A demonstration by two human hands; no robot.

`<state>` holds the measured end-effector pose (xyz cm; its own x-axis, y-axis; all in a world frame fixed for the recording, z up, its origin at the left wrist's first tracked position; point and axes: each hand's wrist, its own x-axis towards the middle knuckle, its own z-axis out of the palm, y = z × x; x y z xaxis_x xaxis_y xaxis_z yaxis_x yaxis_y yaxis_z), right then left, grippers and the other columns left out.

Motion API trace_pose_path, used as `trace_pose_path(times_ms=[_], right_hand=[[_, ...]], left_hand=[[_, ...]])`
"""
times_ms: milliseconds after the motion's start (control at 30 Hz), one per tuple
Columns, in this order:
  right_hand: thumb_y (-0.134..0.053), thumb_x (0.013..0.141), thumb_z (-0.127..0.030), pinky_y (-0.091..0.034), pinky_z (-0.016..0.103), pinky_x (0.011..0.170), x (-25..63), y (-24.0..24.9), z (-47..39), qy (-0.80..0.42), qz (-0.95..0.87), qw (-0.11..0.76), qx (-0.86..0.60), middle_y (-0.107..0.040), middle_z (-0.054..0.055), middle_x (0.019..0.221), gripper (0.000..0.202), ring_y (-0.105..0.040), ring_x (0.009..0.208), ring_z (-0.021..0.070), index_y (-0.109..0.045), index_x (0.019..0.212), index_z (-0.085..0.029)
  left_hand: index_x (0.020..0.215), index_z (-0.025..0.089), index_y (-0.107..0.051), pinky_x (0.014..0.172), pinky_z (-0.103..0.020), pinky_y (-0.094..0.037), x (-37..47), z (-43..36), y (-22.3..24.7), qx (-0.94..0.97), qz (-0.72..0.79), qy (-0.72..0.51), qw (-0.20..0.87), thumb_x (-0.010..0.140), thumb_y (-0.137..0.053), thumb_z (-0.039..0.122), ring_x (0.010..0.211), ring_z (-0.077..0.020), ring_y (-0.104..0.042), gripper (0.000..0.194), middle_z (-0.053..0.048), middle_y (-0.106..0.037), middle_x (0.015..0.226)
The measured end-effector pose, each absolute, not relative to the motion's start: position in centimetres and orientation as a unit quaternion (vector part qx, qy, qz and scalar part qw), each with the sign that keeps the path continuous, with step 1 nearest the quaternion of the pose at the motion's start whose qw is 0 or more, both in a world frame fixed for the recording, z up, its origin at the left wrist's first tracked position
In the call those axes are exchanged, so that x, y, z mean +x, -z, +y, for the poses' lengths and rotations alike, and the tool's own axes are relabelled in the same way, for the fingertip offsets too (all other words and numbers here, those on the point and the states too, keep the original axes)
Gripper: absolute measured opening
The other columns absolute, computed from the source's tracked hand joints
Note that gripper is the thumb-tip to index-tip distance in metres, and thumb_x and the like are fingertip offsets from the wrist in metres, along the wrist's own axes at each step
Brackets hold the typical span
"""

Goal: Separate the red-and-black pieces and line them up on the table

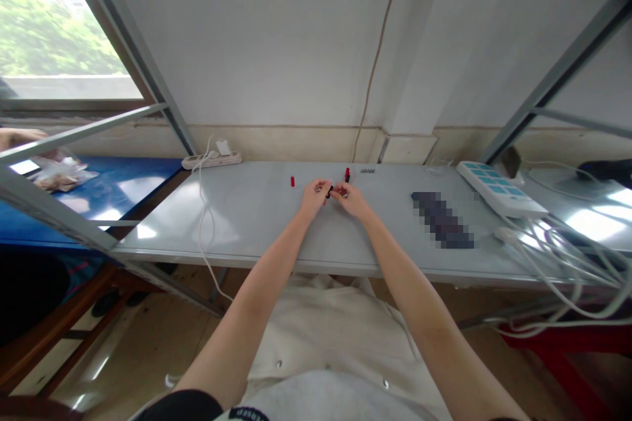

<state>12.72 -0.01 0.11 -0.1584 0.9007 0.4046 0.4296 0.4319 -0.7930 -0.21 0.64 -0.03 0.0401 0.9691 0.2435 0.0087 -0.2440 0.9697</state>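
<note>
Over the middle of the grey table (261, 210), my left hand (315, 196) and my right hand (350, 198) are close together, fingers pinched. Between their fingertips is a small black part (329, 192), with a bit of red just below it. Both hands seem to grip it. A short red cylinder (292, 181) stands to the left of my left hand. Behind my right hand stands a red and black piece (347, 175). Several tiny dark pieces (368, 171) lie in a row to its right.
A white power strip (212, 159) with a cable is at the back left. On the right are a pixelated dark object (443, 220), a large white power strip (501, 189) and tangled white cables (567, 276). Another person's hand (20, 138) shows at far left, above a blue table (133, 177).
</note>
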Motion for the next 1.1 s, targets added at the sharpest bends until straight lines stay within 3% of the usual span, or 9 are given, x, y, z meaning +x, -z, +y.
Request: trace_pose_path(times_ms=[167,400,633,867,1100], right_hand=[[-0.053,0.067,-0.039,-0.036,0.025,0.052,12.7,0.6,0.3,-0.312,-0.721,0.44,-0.435,-0.05,-0.002,0.058,0.021,-0.044,0.052,0.0106,-0.047,0.068,-0.019],[-0.055,0.065,-0.035,-0.036,0.024,0.053,12.7,0.8,0.0,-0.313,-0.728,0.413,-0.448,-0.051,-0.003,0.058,0.02,-0.045,0.053,0.01,-0.054,0.074,-0.017],[-0.054,0.067,-0.029,-0.035,0.022,0.054,12.5,0.5,-0.2,-0.241,-0.75,0.375,-0.489,-0.051,-0.003,0.055,0.013,-0.044,0.053,0.009,-0.055,0.063,-0.016],[-0.056,0.07,-0.026,-0.038,0.023,0.06,14.1,-0.1,0.0,-0.135,-0.697,0.352,-0.609,-0.061,0.003,0.068,0.013,-0.052,0.062,0.0122,-0.061,0.075,-0.015],[-0.055,0.072,-0.027,-0.04,0.025,0.063,15.9,0.0,1.5,-0.091,-0.627,0.299,-0.713,-0.065,0.007,0.079,0.016,-0.058,0.074,0.0164,-0.063,0.078,-0.016]], left_hand=[[0.072,0.014,-0.054,0.037,-0.018,-0.028,-0.2,1.0,0.4,0.569,0.429,-0.537,0.452,0.077,-0.051,0.039,0.035,-0.0035,-0.038,0.025,0.005,-0.047,0.051],[0.073,0.014,-0.057,0.037,-0.018,-0.028,-0.3,1.2,0.8,0.592,0.461,-0.515,0.414,0.077,-0.048,0.027,0.035,-0.0038,-0.037,0.017,0.003,-0.051,0.054],[0.077,0.014,-0.059,0.04,-0.018,-0.03,-0.3,1.1,0.7,0.606,0.492,-0.483,0.397,0.077,-0.046,0.027,0.039,-0.0054,-0.039,0.018,0.002,-0.051,0.054],[0.074,0.015,-0.061,0.061,-0.022,-0.038,-0.3,0.7,0.5,0.685,0.526,-0.441,0.244,0.079,-0.045,0.026,0.06,-0.0097,-0.05,0.02,-0.001,-0.058,0.064],[0.08,0.017,-0.062,0.062,-0.022,-0.037,-0.2,0.4,0.8,0.731,0.536,-0.385,0.174,0.081,-0.044,0.028,0.062,-0.0106,-0.051,0.021,-0.002,-0.06,0.067]])
